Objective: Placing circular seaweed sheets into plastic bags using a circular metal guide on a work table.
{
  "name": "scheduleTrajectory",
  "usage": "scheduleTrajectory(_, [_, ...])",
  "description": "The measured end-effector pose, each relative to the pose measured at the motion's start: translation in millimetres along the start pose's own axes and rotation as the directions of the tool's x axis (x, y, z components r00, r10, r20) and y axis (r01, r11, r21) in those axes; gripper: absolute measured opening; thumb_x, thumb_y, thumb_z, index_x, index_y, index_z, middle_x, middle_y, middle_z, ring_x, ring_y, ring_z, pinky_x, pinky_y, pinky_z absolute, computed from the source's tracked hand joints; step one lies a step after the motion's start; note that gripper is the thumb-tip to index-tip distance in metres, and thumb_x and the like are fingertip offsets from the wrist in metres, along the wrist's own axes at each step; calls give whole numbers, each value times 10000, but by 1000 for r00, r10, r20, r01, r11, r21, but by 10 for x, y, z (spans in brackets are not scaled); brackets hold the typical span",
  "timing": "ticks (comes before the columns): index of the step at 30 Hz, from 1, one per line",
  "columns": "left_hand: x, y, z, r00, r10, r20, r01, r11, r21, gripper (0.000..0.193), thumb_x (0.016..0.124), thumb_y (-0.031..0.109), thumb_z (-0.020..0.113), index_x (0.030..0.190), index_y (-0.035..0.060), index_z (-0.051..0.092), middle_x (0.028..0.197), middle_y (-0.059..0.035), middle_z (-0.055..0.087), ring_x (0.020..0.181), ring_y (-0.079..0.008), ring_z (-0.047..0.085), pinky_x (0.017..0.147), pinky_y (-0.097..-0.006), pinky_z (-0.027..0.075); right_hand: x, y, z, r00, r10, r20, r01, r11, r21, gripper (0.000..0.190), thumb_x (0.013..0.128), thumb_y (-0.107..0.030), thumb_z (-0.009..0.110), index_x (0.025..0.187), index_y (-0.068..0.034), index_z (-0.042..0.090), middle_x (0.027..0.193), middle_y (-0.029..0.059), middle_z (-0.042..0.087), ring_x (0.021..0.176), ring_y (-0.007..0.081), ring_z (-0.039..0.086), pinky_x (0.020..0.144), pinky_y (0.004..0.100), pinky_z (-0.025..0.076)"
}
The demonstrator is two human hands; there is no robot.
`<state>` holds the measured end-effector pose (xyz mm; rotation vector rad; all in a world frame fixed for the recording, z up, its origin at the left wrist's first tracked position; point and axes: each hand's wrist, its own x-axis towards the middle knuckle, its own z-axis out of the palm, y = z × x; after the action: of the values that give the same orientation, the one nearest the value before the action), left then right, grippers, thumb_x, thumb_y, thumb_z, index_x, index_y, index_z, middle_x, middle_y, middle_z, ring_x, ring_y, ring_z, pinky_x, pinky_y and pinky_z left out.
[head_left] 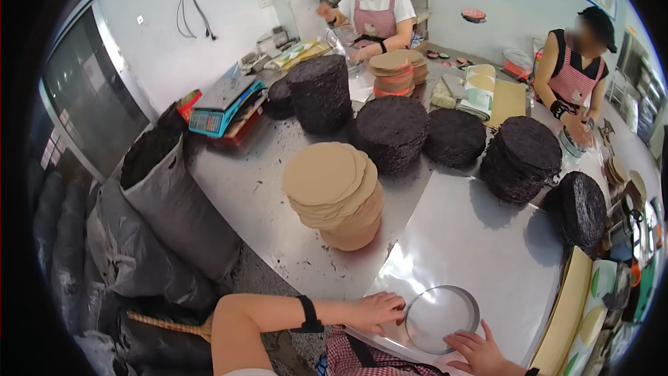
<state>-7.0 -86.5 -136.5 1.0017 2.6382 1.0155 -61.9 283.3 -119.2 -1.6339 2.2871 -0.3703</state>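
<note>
A thin round metal ring [473,303] lies on a clear plastic sheet [469,240] spread over the metal tabletop, close to the front edge. My left hand [377,313] is at the ring's left side, fingers loosely bent, the fingertips at its rim. On the lower right of the ring, my right hand [480,351] rests its fingertips with the fingers spread. Inside the ring only the pale surface shows. Beyond my hands stands an uneven stack of brown cardboard discs [331,183]. Several dark, matted round cakes [391,130] stand in stacks behind it.
A blue digital scale [219,107] stands at the back left. Open at the top, a grey sack [172,198] of dark material leans by the left edge. Printed packaging film [589,318] lies at the right. Two co-workers [376,15] in checked aprons work across the table.
</note>
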Motion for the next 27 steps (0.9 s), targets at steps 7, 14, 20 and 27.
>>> scheduleTrajectory(7, [193, -232, 167, 989, -91, 120, 104, 988, -113, 169, 818, 253, 695, 812, 90, 651, 909, -59, 589, 892, -274, 589, 771, -420, 478, -171, 69, 60, 966, 124, -229, -135, 990, -34, 312, 811, -230, 708, 1091, -97, 665, 1098, 105, 614, 1025, 358, 551, 914, 501, 423])
scheduleTrajectory(14, [602, -231, -108, 923, -353, 155, 362, 931, -34, 217, 889, 231, 562, 860, 71, 705, 873, -83, 668, 810, -308, 655, 693, -431, 499, 49, -548, -311, 924, 27, -381, 83, 960, 268, 222, 804, -247, 714, 866, -52, 627, 912, 129, 585, 879, 357, 553, 757, 477, 455])
scheduleTrajectory(20, [1189, 448, -1198, 959, -259, -115, 225, 942, -250, 177, 913, 228, 646, 992, 93, 729, 833, -73, 679, 722, -212, 619, 657, -328, 478, 294, -359, -160, 921, 311, 234, -280, 947, -156, 447, 902, -442, 604, 1222, -132, 638, 1292, 75, 599, 1251, 258, 525, 1109, 476, 344])
scheduleTrajectory(27, [700, 426, -674, 892, -174, 417, 287, 931, -227, 125, 882, 236, 698, 960, 153, 750, 934, 4, 668, 885, -202, 639, 775, -318, 519, -110, -210, 65, 936, -180, -303, 264, 928, 264, 427, 927, -242, 600, 1323, -83, 568, 1415, 106, 503, 1291, 245, 495, 1106, 416, 376])
